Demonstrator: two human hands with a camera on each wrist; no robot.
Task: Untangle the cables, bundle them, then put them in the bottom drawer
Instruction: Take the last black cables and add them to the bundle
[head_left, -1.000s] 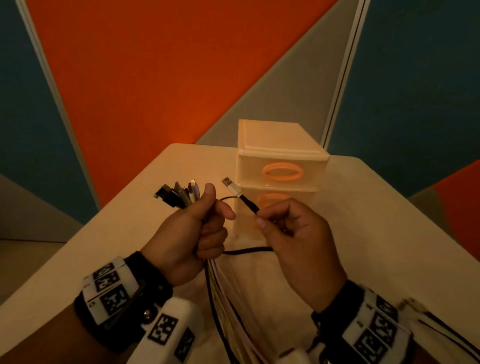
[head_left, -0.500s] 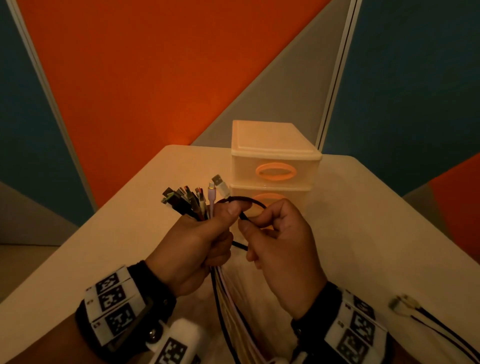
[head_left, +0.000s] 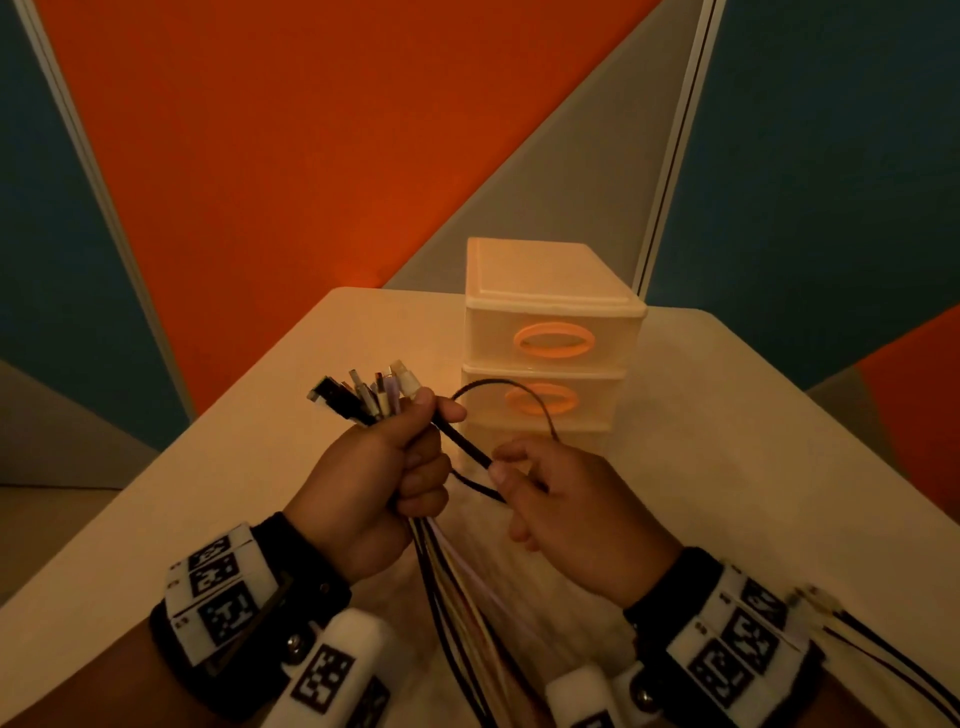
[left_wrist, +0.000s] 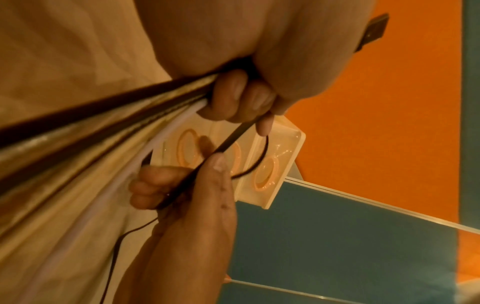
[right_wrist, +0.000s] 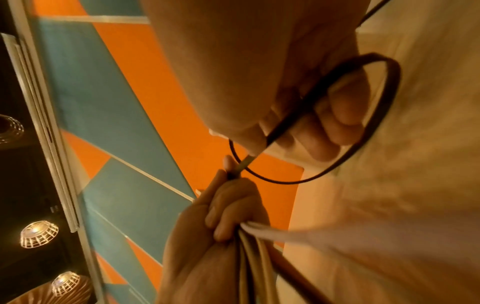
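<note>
Head view: the left hand (head_left: 374, 478) is clenched round a cable bundle (head_left: 452, 587), connector ends (head_left: 371, 397) fanned out just above the grip and the loose lengths hanging below it toward the bench (head_left: 753, 467). The right hand (head_left: 566, 509) pinches a thin black cable (head_left: 465, 444) just beside the left grip; a slack loop arcs above it. Beyond both hands stands the closed drawer unit (head_left: 550, 332), its bottom drawer mostly hidden behind the fingers. More cable ends (head_left: 831, 618) lie by the right wrist.

Left wrist view: the left fingers (left_wrist: 239, 96) wrap the cords; the thin black cable (left_wrist: 228, 144) runs taut from them to the right hand (left_wrist: 192, 197).

Right wrist view: the black loop (right_wrist: 376, 123) curls past the right fingers (right_wrist: 340, 115); the left hand (right_wrist: 221, 222) grasps the bundle below.

The cords look light, limp and smooth, likely to slip or re-tangle; best held near the plugs. Motion blur smears the hanging strands, so their number is unclear.
</note>
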